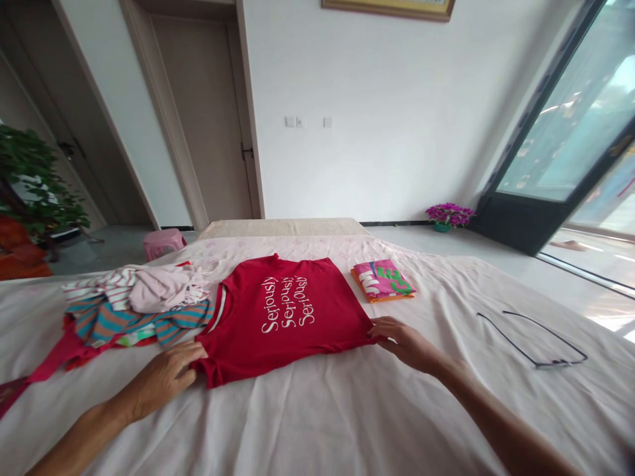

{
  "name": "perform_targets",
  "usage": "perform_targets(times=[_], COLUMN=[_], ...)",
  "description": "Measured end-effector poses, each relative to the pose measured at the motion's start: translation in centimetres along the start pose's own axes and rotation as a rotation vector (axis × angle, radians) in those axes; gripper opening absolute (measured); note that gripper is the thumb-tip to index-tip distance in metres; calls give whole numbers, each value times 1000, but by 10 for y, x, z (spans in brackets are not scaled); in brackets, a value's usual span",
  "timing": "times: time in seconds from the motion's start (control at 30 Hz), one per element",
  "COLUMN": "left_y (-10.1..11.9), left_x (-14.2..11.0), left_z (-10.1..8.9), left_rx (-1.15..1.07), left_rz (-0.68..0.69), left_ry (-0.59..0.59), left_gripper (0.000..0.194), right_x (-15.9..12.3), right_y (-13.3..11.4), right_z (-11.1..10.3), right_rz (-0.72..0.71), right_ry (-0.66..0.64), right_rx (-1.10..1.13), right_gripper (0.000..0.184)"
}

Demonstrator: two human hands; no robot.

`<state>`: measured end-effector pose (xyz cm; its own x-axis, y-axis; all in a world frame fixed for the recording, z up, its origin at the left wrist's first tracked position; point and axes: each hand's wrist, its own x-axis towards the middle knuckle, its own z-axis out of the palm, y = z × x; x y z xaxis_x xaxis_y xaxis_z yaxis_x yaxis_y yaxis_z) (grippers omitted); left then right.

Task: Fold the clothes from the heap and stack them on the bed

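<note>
A red T-shirt (282, 317) printed with white "Seriously" lettering lies spread flat on a bed covered by a pale pink sheet (317, 410). My left hand (166, 375) pinches the shirt's near left corner, at the sleeve. My right hand (404, 342) lies at the shirt's right hem, fingers closed on the edge of the cloth. Both forearms reach in from the bottom of the view.
A heap of striped and pink clothes (133, 307) lies left of the shirt. A folded pink and orange garment (383, 280) sits beyond it on the right. A thin wire hanger (536, 337) lies on the sheet at right. A pink stool (163, 242), a potted plant (34, 185) and purple flowers (449, 215) stand on the floor.
</note>
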<state>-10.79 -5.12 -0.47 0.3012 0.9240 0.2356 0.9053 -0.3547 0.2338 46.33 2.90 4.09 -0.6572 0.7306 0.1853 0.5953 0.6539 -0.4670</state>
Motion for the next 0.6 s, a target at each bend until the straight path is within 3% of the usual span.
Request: perform_targets(times=[0.1, 0.2, 0.23, 0.3, 0.37, 0.47, 0.6], left_y=[11, 24, 29, 42, 56, 66, 49], left_x=[-1, 23, 37, 70, 103, 136, 134], left_z=[-14, -32, -36, -34, -18, 20, 58], left_rx=[-67, -163, -189, -219, -233, -131, 112], left_rz=[-43, -99, -111, -148, -100, -82, -142], left_ry=[-185, -333, -321, -183, -49, -19, -96], left_gripper=[40, 41, 40, 39, 45, 56, 62], right_x=[-4, 12, 23, 50, 81, 120, 137], right_y=[-3, -4, -6, -13, -24, -36, -21], right_z=[-14, -25, -25, -16, 4, 46, 86], right_rz=[78, 169, 165, 90, 38, 22, 62], right_ry=[-122, -137, -106, -10, 54, -7, -77], right_rx=[-17, 46, 72, 69, -5, -141, -303], right_gripper=[25, 30, 32, 35, 43, 56, 61])
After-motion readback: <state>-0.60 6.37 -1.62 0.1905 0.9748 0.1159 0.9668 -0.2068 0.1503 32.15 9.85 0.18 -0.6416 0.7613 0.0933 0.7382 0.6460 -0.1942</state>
